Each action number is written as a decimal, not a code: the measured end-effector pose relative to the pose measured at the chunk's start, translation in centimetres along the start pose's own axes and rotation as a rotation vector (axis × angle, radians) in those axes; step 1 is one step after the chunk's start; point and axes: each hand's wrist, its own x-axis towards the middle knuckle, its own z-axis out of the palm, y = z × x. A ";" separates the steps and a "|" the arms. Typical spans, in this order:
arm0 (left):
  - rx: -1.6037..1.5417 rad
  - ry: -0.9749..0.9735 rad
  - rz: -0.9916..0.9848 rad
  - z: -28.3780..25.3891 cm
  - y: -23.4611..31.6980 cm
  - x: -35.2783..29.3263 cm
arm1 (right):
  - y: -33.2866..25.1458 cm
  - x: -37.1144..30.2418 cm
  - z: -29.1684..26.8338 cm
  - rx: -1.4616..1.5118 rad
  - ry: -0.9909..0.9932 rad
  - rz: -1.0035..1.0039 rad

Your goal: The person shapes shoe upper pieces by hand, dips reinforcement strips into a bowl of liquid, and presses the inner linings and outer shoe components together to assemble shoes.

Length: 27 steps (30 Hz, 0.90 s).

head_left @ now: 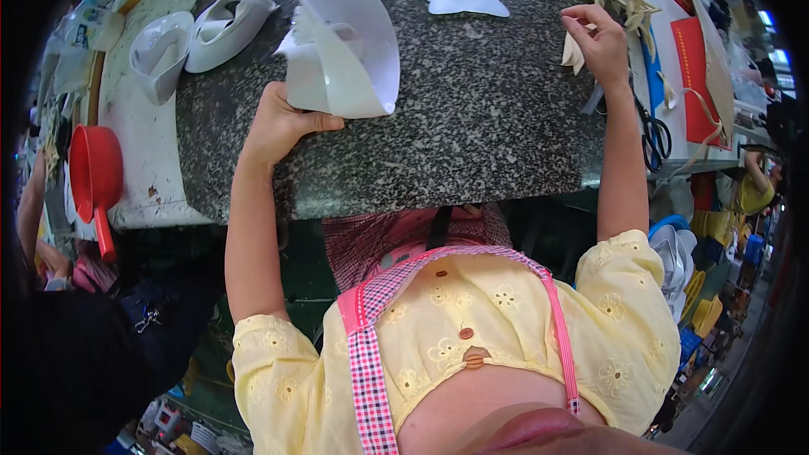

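My left hand (282, 122) grips the lower edge of a glossy white curved piece (371, 50), like a shoe upper bent into a shell, and holds it upright over the speckled dark stone slab (472, 118). At the slab's right side my right hand (600, 42) pinches a few small cream strips (572, 54) between thumb and fingers. More cream strips (628, 10) lie heaped just beyond that hand. Two similar white curved pieces (226, 29) rest at the far left, and flat white pieces (468, 2) lie at the slab's far edge.
A red long-handled scoop (94, 173) sits at the table's left edge. Dark-handled scissors (656, 141), a blue strip (649, 59) and a red sheet (701, 80) lie on the right. A clear plastic container (93, 29) stands far left. Other people's arms show at both sides.
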 end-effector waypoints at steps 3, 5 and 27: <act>-0.149 -0.126 -0.003 -0.5 0.2 -0.8 | -1.3 0.6 1.9 0.011 -0.063 -0.095; -0.509 -0.216 0.131 -0.3 0.1 -1.2 | -1.9 1.1 3.4 0.021 -0.152 -0.068; 0.742 0.364 0.839 11.6 5.7 -2.3 | -3.8 5.2 8.6 -0.234 -0.375 -0.136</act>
